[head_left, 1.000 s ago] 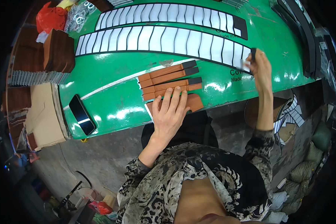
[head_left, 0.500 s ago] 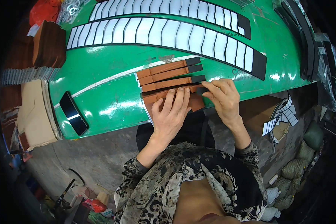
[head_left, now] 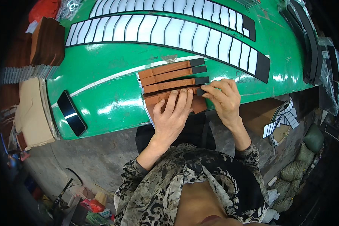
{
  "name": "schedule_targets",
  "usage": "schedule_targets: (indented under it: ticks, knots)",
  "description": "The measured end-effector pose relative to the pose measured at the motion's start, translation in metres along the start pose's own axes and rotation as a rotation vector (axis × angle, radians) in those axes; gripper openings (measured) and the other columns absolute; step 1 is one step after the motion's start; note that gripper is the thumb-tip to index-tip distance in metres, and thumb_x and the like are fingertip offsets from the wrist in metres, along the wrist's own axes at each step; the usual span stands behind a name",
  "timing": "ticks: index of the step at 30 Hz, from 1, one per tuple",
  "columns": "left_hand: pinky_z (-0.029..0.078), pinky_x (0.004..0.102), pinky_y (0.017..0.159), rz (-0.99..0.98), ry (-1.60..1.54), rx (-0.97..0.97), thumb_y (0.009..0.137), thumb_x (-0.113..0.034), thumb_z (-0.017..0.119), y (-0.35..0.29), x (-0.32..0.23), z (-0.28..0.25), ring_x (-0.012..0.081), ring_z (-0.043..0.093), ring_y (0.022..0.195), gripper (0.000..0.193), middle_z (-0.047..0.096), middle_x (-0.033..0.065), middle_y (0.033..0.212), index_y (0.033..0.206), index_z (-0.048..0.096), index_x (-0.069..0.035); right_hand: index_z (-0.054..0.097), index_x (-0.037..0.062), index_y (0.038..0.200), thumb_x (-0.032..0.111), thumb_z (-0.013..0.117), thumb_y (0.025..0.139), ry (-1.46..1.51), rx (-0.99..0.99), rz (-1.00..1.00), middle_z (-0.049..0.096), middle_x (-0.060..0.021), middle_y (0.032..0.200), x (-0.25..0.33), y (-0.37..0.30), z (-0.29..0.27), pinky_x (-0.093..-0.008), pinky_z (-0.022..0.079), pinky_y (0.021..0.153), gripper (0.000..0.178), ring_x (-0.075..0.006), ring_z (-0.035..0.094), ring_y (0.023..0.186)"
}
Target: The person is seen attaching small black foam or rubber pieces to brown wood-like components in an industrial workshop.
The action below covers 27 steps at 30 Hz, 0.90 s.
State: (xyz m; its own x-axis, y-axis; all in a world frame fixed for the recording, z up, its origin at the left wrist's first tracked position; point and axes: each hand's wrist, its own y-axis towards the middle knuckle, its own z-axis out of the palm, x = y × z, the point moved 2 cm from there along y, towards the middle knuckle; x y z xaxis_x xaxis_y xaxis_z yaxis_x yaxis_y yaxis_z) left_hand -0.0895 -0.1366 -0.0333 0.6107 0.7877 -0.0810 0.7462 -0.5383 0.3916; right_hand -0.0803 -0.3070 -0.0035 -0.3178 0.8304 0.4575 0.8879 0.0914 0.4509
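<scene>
Several reddish-brown bars (head_left: 167, 83) with black pads on their right ends lie side by side at the table's near edge. Across the nearest bar rests my left hand (head_left: 169, 117), fingers spread and pressing down flat. My right hand (head_left: 226, 101) pinches a small black pad (head_left: 200, 91) between thumb and forefinger, at the right end of that bar. Whether the pad is stuck down there cannot be made out. Beyond the bars lies a long black sheet (head_left: 261, 67) covered with wavy-edged white pads, and a second such sheet (head_left: 249, 22) lies behind it.
A phone (head_left: 71, 113) lies on the green tabletop (head_left: 113, 94) at left, near stacked brown boards (head_left: 47, 43) and flattened cardboard (head_left: 34, 113). Long black strips (head_left: 305, 41) in plastic stand at far right. Below the table edge, an open box (head_left: 258, 113) holds white-and-black scraps.
My right hand has shifted slightly left and down, bringing the black pad closer against the bar's end. My left hand stays pressed on the bar. The whole view has shifted slightly.
</scene>
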Motion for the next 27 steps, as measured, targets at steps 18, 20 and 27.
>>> schedule_targets:
  ticks: [18, 20, 27]
  knots:
    - [0.029, 0.0378, 0.089, -0.005, -0.003, 0.004, 0.069, -0.032, 0.071, 0.0000, -0.0005, -0.0002, 0.0167, 0.046, 0.114, 0.060, 0.049, -0.0003, 0.124, 0.124, 0.056, -0.014, 0.069, 0.0107, 0.086, 0.009, 0.077, 0.058, -0.007, -0.006, -0.019, 0.062, 0.0000, 0.080, -0.0014, 0.0029, 0.0014, -0.0307, 0.047, 0.060, 0.030, -0.0215, 0.053, 0.075]
    - [0.030, 0.0376, 0.089, -0.005, -0.003, 0.002, 0.069, -0.032, 0.070, -0.0001, -0.0002, 0.0001, 0.0167, 0.046, 0.114, 0.060, 0.048, -0.0004, 0.124, 0.124, 0.056, -0.014, 0.069, 0.0108, 0.086, 0.009, 0.077, 0.058, -0.009, -0.003, -0.020, 0.062, 0.0001, 0.080, -0.0012, 0.0037, 0.0012, -0.0306, 0.047, 0.060, 0.030, -0.0215, 0.053, 0.075]
    - [0.029, 0.0375, 0.090, -0.004, 0.004, 0.000, 0.069, -0.032, 0.070, 0.0001, -0.0004, 0.0004, 0.0167, 0.046, 0.114, 0.060, 0.049, -0.0004, 0.124, 0.124, 0.056, -0.014, 0.069, 0.0110, 0.087, 0.010, 0.077, 0.058, -0.010, -0.001, -0.024, 0.061, 0.0007, 0.080, -0.0004, 0.0044, 0.0016, -0.0303, 0.047, 0.059, 0.030, -0.0211, 0.054, 0.075]
